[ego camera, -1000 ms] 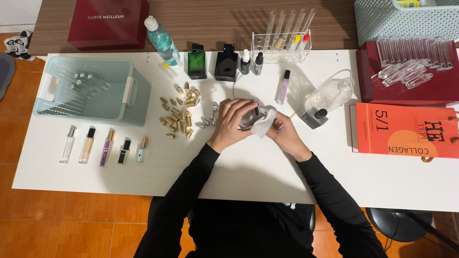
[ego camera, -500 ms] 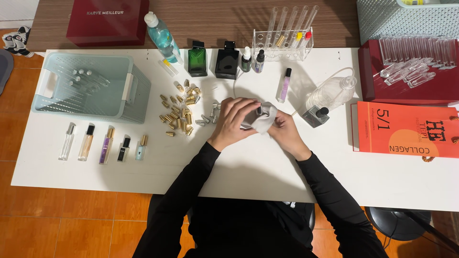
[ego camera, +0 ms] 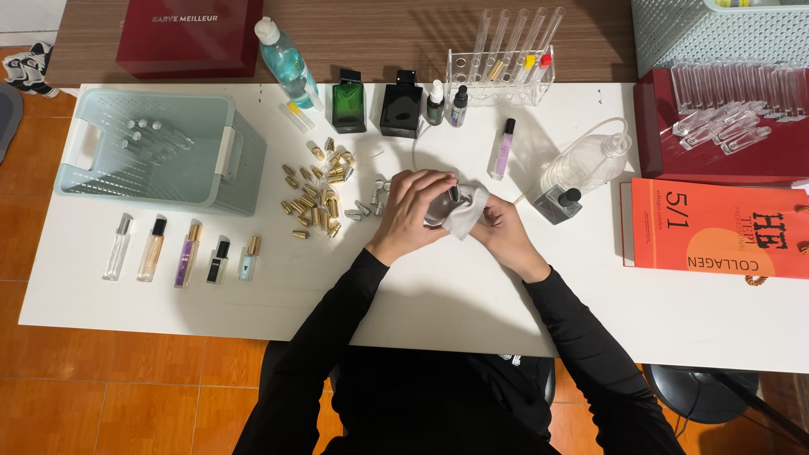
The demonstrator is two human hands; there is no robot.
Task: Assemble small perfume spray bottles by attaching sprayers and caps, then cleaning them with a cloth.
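Note:
Both hands meet over the middle of the white table (ego camera: pixel 253 295). My left hand (ego camera: pixel 413 211) curls over a small dark bottle (ego camera: pixel 445 205) with a thin neck. My right hand (ego camera: pixel 503 233) presses a pale grey cloth (ego camera: pixel 465 216) against that bottle from the right. The bottle is mostly hidden by the fingers and the cloth. A heap of several small gold and silver caps (ego camera: pixel 320 198) lies just left of my left hand.
A pale green basket (ego camera: pixel 152 156) holding small vials stands at the left, a row of several slim spray vials (ego camera: pixel 181 253) in front of it. Green (ego camera: pixel 348 103) and black (ego camera: pixel 401 105) square bottles, a test-tube rack (ego camera: pixel 506 63), a clear squeeze bottle (ego camera: pixel 586 164) and an orange box (ego camera: pixel 716 227) line the back and right.
The hands and the cloth-wrapped bottle have shifted slightly while staying in the same spot; the left fingers have turned a little over the bottle.

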